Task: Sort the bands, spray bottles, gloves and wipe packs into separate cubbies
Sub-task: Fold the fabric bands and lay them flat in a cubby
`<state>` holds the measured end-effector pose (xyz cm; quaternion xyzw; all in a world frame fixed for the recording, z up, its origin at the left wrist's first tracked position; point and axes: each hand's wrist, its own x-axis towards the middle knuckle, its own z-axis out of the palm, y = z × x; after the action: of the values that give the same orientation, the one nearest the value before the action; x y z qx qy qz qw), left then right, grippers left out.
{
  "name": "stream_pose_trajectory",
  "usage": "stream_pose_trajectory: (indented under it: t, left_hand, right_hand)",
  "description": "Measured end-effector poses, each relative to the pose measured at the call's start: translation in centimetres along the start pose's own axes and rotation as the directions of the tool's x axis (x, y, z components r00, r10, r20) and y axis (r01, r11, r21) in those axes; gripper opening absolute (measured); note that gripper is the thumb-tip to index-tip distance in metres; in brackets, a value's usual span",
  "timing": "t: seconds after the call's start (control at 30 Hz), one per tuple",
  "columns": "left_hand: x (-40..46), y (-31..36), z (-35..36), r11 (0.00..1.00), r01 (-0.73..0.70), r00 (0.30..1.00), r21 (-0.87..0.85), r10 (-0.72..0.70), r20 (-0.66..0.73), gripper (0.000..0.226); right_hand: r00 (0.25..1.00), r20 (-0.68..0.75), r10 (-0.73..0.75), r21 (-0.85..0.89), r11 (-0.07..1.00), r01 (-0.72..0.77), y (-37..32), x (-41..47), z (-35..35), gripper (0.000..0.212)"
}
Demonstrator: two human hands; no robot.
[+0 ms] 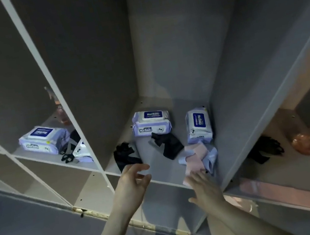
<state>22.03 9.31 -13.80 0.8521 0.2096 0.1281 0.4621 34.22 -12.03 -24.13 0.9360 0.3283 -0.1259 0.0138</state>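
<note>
- The pink and blue bands (197, 158) are seen just ahead of the right hand (202, 186), fingers spread, nothing held.
- The left hand (132, 179), loosely open and empty, is held just beside a black glove (125, 155).

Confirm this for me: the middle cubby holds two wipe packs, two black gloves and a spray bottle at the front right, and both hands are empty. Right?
Not quite. The head view shows the middle cubby's front right holds pink and blue bands, not a spray bottle. The rest stands: two wipe packs, two black gloves, and left hand and right hand empty.
</note>
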Motion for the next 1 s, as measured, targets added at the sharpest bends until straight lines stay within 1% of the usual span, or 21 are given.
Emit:
stream_pose_trajectory:
  t: [0.03,0.07,0.1,0.13,0.17,0.23,0.3,0.33,0.4,0.47,0.5,0.57,0.63,0.7,0.73,0.77,0.8,0.83,0.93,0.97,1.0]
  left_hand:
    - [0.4,-0.2,-0.3,1.0,-0.002,1.0,-0.002,0.002,0.015,0.018]
    - [0.7,-0.4,-0.5,1.0,-0.008,0.999,-0.009,0.009,0.032,0.019]
    - [1.1,-0.5,-0.6,1.0,-0.014,0.999,-0.018,0.015,0.051,0.022]
    - [1.5,-0.6,-0.8,1.0,-0.017,0.998,-0.021,0.019,0.065,0.025]
    - [1.9,-0.7,-0.8,1.0,-0.021,0.997,-0.019,0.023,0.071,0.027]
    - [2.9,-0.9,-0.7,1.0,-0.005,0.997,-0.015,0.006,0.077,0.028]
    - [4.1,-0.3,-0.6,0.999,0.025,0.996,-0.038,-0.022,0.091,0.024]
    - [4.7,0.2,-0.4,0.998,0.035,0.994,-0.054,-0.029,0.108,0.022]
    - [6.2,1.4,-0.1,0.995,0.05,0.988,-0.09,-0.036,0.153,0.016]
    - [7.6,2.6,0.1,0.993,0.033,0.982,-0.115,-0.011,0.187,0.011]
    - [8.3,3.3,0.2,0.994,0.013,0.98,-0.109,0.009,0.198,0.011]
    - [9.4,4.2,0.5,0.996,-0.026,0.976,-0.083,0.043,0.211,0.011]
    - [10.7,5.1,0.9,0.992,-0.028,0.971,-0.119,0.055,0.231,0.029]
    - [11.9,6.0,1.5,0.983,-0.036,0.961,-0.178,0.083,0.264,0.062]
    - [12.3,6.7,1.8,0.983,-0.016,0.956,-0.18,0.067,0.285,0.08]
    - [12.8,7.4,2.2,0.982,0.013,0.951,-0.19,0.047,0.305,0.092]
    - [13.1,8.2,2.5,0.978,0.037,0.949,-0.205,0.03,0.314,0.091]
    - [13.4,9.0,2.8,0.972,0.044,0.954,-0.231,0.028,0.298,0.079]
    - [14.2,10.6,2.6,0.928,0.07,0.988,-0.366,-0.014,0.154,0.017]
    - [14.4,10.9,2.1,0.896,0.093,0.991,-0.435,-0.04,0.128,0.004]
    - [14.6,10.9,1.7,0.859,0.122,0.989,-0.498,-0.066,0.128,0.005]
  right_hand:
    - [0.999,0.008,0.035,-0.03,0.999,-0.034,0.0,0.6,0.3,0.06]
    - [0.999,-0.013,0.053,-0.045,0.998,-0.053,0.0,1.1,0.5,0.047]
    - [0.996,-0.059,0.069,-0.013,0.997,-0.07,0.1,1.4,0.5,0.03]
    - [0.985,-0.126,0.117,0.081,0.991,-0.107,-0.2,1.4,-0.5,0.016]
    - [0.96,-0.206,0.188,0.215,0.966,-0.143,-0.3,1.5,-1.5,0.019]
    - [0.888,-0.295,0.352,0.433,0.878,-0.204,-0.5,1.7,-4.3,0.029]
    - [0.8,-0.366,0.476,0.526,0.815,-0.244,-0.5,2.3,-8.4,0.029]
    - [0.767,-0.391,0.508,0.576,0.786,-0.226,-0.5,2.7,-10.5,0.025]
    - [0.716,-0.448,0.536,0.672,0.73,-0.126,-0.2,3.5,-14.6,0.014]
    - [0.668,-0.477,0.571,0.762,0.647,-0.009,0.1,4.1,-18.3,0.01]
    - [0.651,-0.491,0.579,0.801,0.594,0.076,0.3,4.3,-20.1,0.013]
    - [0.639,-0.531,0.557,0.826,0.509,0.242,0.2,4.1,-23.6,0.025]
    - [0.643,-0.564,0.519,0.818,0.457,0.349,0.0,3.6,-26.4,0.031]
    - [0.646,-0.598,0.475,0.799,0.417,0.433,-0.7,3.0,-29.1,0.033]
    - [0.648,-0.611,0.455,0.79,0.398,0.467,-1.0,2.9,-30.2,0.032]
    - [0.65,-0.619,0.441,0.785,0.375,0.494,-1.4,2.7,-31.2,0.031]
    - [0.65,-0.627,0.431,0.779,0.357,0.515,-1.7,2.8,-32.0,0.029]
    - [0.647,-0.633,0.425,0.774,0.343,0.533,-1.9,2.8,-32.6,0.027]
    - [0.606,-0.666,0.436,0.746,0.366,0.557,-1.8,3.1,-33.1,0.026]
    - [0.583,-0.674,0.454,0.738,0.369,0.565,-1.5,3.2,-33.0,0.026]
    - [0.562,-0.675,0.477,0.735,0.369,0.569,-1.0,3.4,-32.6,0.026]
